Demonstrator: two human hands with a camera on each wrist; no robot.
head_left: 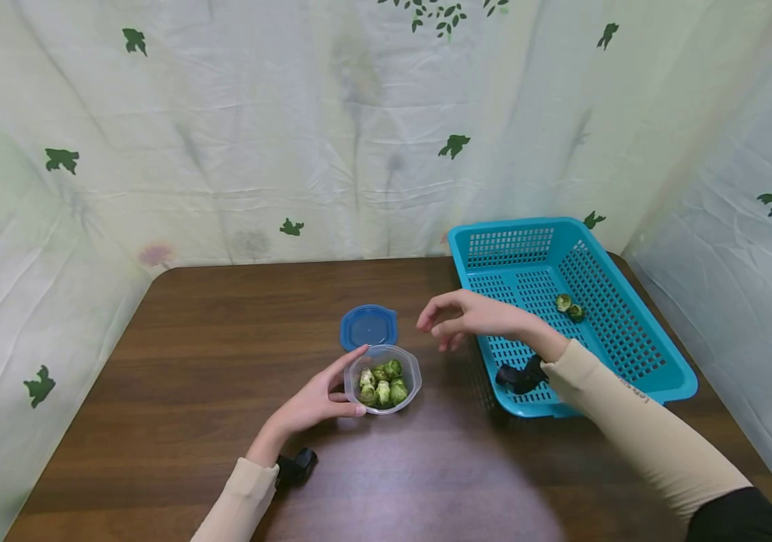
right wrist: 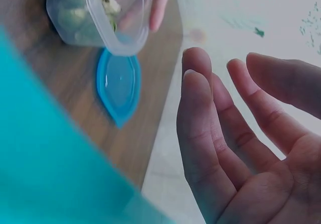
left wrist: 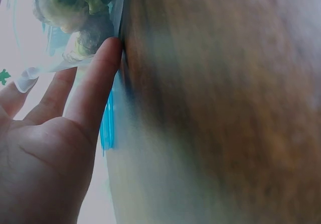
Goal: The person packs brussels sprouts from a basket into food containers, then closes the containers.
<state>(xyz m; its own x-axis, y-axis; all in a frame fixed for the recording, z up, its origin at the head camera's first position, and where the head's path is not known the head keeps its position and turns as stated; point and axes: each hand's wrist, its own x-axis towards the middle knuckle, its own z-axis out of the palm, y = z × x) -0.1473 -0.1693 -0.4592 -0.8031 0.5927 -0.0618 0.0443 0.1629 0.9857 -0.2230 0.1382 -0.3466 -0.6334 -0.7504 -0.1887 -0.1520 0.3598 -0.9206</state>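
Observation:
A clear plastic container [head_left: 413, 370] filled with several Brussels sprouts [head_left: 382, 391] stands on the table. My left hand [head_left: 321, 395] holds its left side, thumb on the near edge and fingers toward the far edge; the left wrist view shows fingers [left wrist: 98, 83] along the wall. My right hand [head_left: 470, 315] hovers between the container and a blue basket [head_left: 670, 380], over the basket's left rim. Its fingers are loosely bent with nothing between them, as the right wrist view shows too [right wrist: 241, 138]. Two more sprouts [head_left: 569, 307] lie inside the basket.
Just behind the container, a blue lid [head_left: 368, 328] lies flat on the brown wooden table [head_left: 236, 339]. The basket takes up the table's right side. Pale curtains with leaf prints [head_left: 358, 135] hang behind and at both sides.

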